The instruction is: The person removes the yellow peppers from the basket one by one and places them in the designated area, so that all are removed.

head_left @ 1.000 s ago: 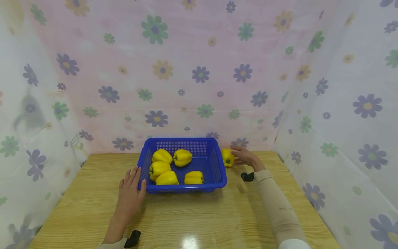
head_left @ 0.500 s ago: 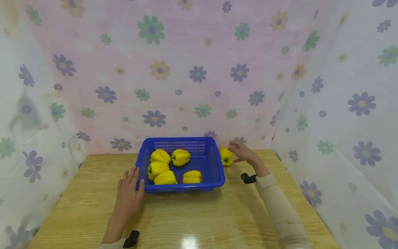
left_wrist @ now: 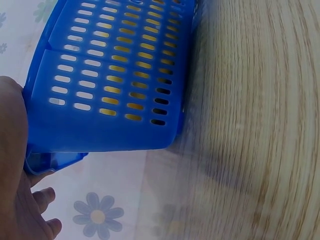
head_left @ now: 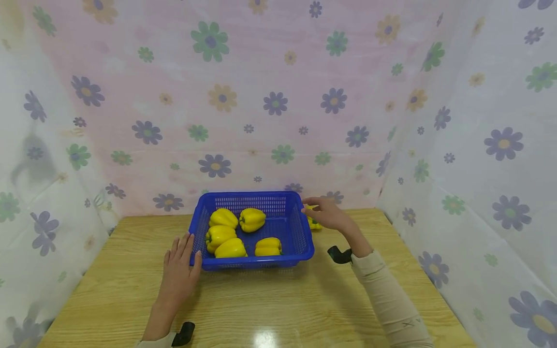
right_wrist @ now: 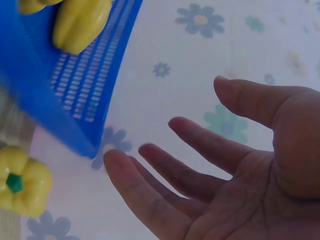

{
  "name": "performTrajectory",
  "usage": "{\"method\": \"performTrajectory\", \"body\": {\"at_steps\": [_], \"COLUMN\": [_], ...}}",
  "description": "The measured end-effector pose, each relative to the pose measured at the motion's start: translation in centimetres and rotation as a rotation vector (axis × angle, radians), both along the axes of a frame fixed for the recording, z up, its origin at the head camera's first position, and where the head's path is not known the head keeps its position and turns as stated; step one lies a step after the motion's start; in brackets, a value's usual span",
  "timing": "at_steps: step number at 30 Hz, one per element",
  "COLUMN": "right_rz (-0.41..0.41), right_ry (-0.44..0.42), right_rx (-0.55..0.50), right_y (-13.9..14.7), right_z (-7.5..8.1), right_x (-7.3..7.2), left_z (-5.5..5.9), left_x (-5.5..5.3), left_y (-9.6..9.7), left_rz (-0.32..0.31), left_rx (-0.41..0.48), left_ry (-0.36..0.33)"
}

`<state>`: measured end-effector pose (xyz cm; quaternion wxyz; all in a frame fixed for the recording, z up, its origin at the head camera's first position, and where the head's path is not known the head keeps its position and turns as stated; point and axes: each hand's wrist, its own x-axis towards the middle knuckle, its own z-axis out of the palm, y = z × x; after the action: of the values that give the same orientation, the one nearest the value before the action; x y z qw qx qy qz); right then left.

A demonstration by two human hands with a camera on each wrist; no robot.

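A blue plastic basket (head_left: 261,261) with slotted walls stands on the wooden table, holding several yellow bell peppers (head_left: 252,220). On its left front corner rests my left hand (head_left: 179,270), fingers straight along the rim. In the left wrist view that hand is at the left edge, beside the basket wall (left_wrist: 100,132). My right hand (head_left: 332,216) hovers by the right rim, holding nothing; its fingers look loose and spread in the right wrist view. Below it, outside the basket, another yellow bell pepper (head_left: 315,224) is partly hidden; its green stem end shows in the right wrist view.
Flower-patterned sheets (head_left: 278,96) hang behind the table and along both sides. The wooden tabletop (head_left: 256,299) extends in front of the basket. Black camera mounts (head_left: 340,254) sit at both wrists.
My right hand has shifted left from beside the loose pepper to above it, its fingers now at the basket's right rim. The left hand stays on the corner, and the view has turned slightly.
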<state>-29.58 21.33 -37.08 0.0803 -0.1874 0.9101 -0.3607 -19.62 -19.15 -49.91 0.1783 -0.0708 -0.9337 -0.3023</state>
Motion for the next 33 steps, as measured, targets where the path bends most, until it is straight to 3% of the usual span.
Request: {"method": "performTrajectory", "body": {"at_steps": [12,18,27,33], "right_rz": [0.155,0.238,0.341,0.425], "right_ry": [0.071,0.039,-0.050,-0.128], "right_rx": [0.019,-0.015,-0.002,0.035], "right_y": [-4.1,-5.4,-6.9,-8.0], "right_z": [2.8,3.2,1.8,0.3], "right_x": [0.8,1.1,0.8,-0.2], "left_z": [-0.3,-0.6,-0.7,-0.5], "left_x": [0.0,0.0,-0.3,-0.3], "left_y": [-0.5,-0.4,-0.2,-0.2], "left_rz": [0.012,0.014,0.006,0.002], "left_rx": [0.007,0.009,0.012,0.007], "left_ry": [0.027,0.043,0.033,0.030]}}
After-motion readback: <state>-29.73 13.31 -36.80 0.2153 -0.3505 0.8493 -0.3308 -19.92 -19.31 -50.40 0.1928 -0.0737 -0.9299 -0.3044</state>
